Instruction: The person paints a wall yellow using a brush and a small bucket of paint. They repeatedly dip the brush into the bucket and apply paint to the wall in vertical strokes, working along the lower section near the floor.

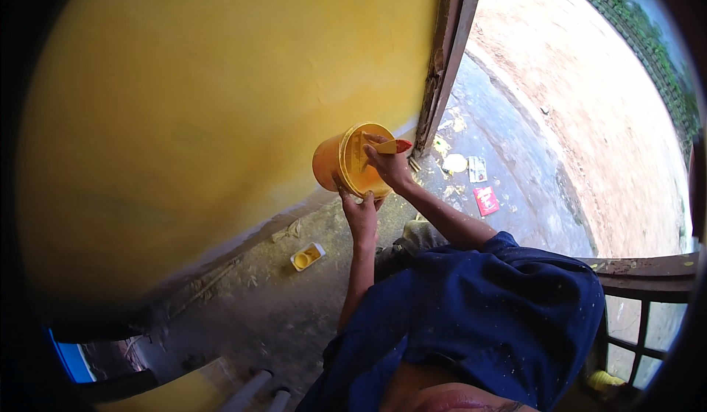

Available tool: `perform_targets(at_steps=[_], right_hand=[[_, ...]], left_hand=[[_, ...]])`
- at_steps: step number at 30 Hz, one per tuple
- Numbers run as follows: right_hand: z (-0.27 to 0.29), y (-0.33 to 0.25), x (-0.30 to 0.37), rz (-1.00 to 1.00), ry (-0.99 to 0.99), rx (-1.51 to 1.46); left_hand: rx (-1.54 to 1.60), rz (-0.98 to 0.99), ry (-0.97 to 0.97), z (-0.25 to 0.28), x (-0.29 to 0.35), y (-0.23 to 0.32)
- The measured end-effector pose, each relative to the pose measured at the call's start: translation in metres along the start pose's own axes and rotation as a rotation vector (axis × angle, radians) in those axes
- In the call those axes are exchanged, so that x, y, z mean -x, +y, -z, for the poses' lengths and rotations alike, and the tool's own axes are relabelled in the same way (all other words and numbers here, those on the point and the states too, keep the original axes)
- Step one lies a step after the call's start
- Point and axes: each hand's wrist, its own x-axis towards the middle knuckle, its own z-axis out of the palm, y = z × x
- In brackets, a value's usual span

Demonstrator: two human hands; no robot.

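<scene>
An orange-yellow bucket (pixel 327 164) is tipped on its side, its round mouth facing me, with wet yellow paint (pixel 368 181) lying inside. My left hand (pixel 360 207) grips the bucket from below at its rim, fingers on the wall and edge. At the mouth, my right hand (pixel 386 164) is closed round a paintbrush (pixel 396 147). The brush has a yellow handle with a red end, which points right; its other end reaches into the bucket, and its bristles are hard to make out.
A yellow painted wall (pixel 221 66) rises at the left, ending at a dark wooden door frame (pixel 440 66). On the floor stands a small white container (pixel 307 256) holding something yellow. Outside the doorway lie a red packet (pixel 486 201), a white disc (pixel 455 163) and paint splashes.
</scene>
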Motion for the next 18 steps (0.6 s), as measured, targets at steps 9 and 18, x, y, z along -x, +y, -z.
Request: perform_targets(at_steps=[9,18], right_hand=[[0.009,0.006,0.004,-0.231,-0.074,-0.730],[0.047,0.010,-0.008,0.285,-0.120,0.452]], left_hand=[[0.064,0.056,0.028,-0.003,-0.012,-0.021],[0.100,0.071,0.039,-0.025,-0.023,-0.031]])
